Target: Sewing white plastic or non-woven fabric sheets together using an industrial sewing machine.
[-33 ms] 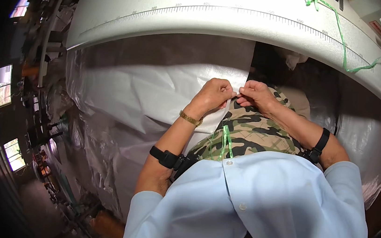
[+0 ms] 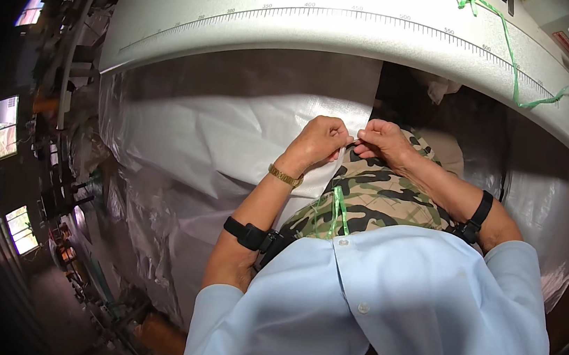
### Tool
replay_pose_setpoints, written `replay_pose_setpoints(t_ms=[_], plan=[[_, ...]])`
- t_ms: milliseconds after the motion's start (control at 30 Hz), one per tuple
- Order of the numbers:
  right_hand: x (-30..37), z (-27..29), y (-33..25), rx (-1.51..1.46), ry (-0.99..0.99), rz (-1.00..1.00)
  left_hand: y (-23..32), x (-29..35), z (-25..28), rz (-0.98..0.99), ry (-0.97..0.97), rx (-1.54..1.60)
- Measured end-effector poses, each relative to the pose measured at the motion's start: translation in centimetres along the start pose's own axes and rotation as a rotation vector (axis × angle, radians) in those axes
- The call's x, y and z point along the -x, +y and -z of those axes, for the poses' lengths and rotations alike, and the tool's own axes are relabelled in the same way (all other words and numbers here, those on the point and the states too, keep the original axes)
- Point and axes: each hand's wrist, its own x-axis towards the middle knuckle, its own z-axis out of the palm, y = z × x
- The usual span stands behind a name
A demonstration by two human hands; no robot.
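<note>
My left hand is closed, thumb and fingers pinched together at the edge of a large white plastic sheet. Close beside it, my right hand also makes a pinch. A small white bit shows between the fingertips of both hands; whether it is the sheet's edge or a thread I cannot tell. Both hands are above my lap, over camouflage trousers. The sheet hangs down from beneath the table edge and drapes to the left. Green plastic strips lie on the trousers near my shirt.
Ahead is a pale table with a curved front edge and a printed ruler scale. A green plastic strand trails over its right side near a machine housing. More plastic sheeting hangs at the right. Cluttered equipment stands at the left.
</note>
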Motion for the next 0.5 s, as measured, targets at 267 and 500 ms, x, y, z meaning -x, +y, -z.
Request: replay_pose_setpoints(t_ms=[267, 500], plan=[[0.02, -0.23, 0.2, 0.043, -0.071, 0.064, -0.05, 0.13, 0.29, 0.078, 0.002, 0.14], [-0.28, -0.28, -0.14, 0.171, -0.076, 0.082, -0.14, 0.58, 0.04, 0.099, -0.006, 0.144]])
